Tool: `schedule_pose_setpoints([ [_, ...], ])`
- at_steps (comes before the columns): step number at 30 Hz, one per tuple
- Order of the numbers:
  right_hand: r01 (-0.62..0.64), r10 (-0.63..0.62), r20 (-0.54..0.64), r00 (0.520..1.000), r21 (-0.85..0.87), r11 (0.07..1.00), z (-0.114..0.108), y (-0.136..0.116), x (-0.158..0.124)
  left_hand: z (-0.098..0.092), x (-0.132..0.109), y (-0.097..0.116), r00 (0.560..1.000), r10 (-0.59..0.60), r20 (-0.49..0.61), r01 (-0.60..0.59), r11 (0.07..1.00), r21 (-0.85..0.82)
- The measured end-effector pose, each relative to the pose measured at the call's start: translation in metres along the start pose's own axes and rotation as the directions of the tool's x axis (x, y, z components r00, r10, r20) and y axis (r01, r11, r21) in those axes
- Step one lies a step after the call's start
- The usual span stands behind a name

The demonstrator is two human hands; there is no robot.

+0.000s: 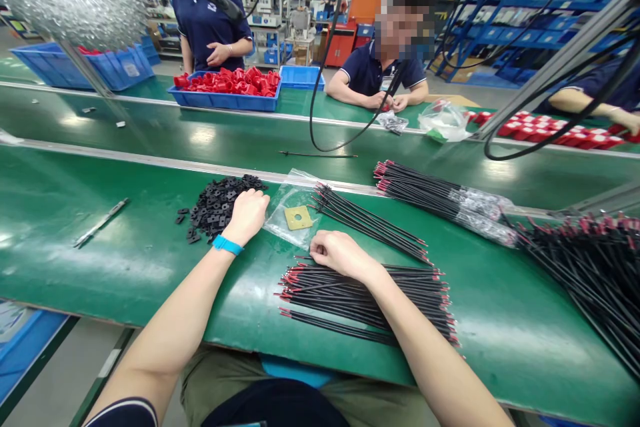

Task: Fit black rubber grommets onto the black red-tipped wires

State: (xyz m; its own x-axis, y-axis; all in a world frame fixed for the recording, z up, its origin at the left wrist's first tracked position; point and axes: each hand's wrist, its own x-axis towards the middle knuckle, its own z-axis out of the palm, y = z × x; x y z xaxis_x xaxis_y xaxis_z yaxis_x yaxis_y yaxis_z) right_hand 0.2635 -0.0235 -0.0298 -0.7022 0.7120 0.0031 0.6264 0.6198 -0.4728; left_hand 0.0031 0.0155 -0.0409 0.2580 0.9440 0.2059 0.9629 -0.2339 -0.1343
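My left hand [249,215], with a blue band on its wrist, rests at the right side of a pile of small black parts [213,205]; its fingers are curled and their tips are hidden. Over the upper edge of a spread of black cables with red ends [350,297] is my right hand [333,250], fingers curled together; what they hold, if anything, is too small to name. Between the hands a yellow square plate with a hole [290,217] lies on a clear plastic bag [280,228]. A smaller row of black cables [373,221] lies just beyond my right hand.
A pen [101,222] lies at the left. Wrapped cable bundles [440,197] and a large cable heap [595,267] are at the right. Across the bench stand a blue bin of red parts [227,102] and several people. Black cords hang over the bench.
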Motion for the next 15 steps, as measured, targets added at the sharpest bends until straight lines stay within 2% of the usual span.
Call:
schedule_pose_setpoints([
  [4, 0.017, -0.014, -0.065, 0.998, 0.055, 0.998, 0.003, 0.011, 0.002, 0.002, 0.000, 0.002, 1.000, -0.009, 0.008, 0.010, 0.999, -0.032],
  [6, -0.017, 0.020, -0.220, 0.975, 0.014, 1.000, 0.002, 0.022, 0.006, 0.003, 0.000, 0.004, 1.000, -0.013, 0.014, 0.014, 0.999, -0.049],
  [8, -0.102, 0.059, -0.441, 0.895, -0.075, 0.992, 0.000, 0.037, 0.013, 0.004, 0.000, 0.005, 1.000, -0.013, 0.012, 0.014, 0.998, -0.063],
  [10, -0.201, 0.082, -0.581, 0.810, -0.144, 0.969, -0.001, 0.053, 0.022, 0.004, 0.001, 0.006, 1.000, -0.008, 0.002, 0.008, 0.997, -0.072],
  [11, -0.232, 0.092, -0.595, 0.799, -0.164, 0.959, 0.000, 0.061, 0.026, 0.004, 0.001, 0.007, 1.000, -0.007, -0.003, 0.007, 0.997, -0.074],
  [15, -0.258, 0.128, -0.545, 0.829, -0.168, 0.951, 0.003, 0.080, 0.035, 0.006, 0.000, 0.006, 1.000, -0.010, -0.014, 0.009, 0.997, -0.079],
])
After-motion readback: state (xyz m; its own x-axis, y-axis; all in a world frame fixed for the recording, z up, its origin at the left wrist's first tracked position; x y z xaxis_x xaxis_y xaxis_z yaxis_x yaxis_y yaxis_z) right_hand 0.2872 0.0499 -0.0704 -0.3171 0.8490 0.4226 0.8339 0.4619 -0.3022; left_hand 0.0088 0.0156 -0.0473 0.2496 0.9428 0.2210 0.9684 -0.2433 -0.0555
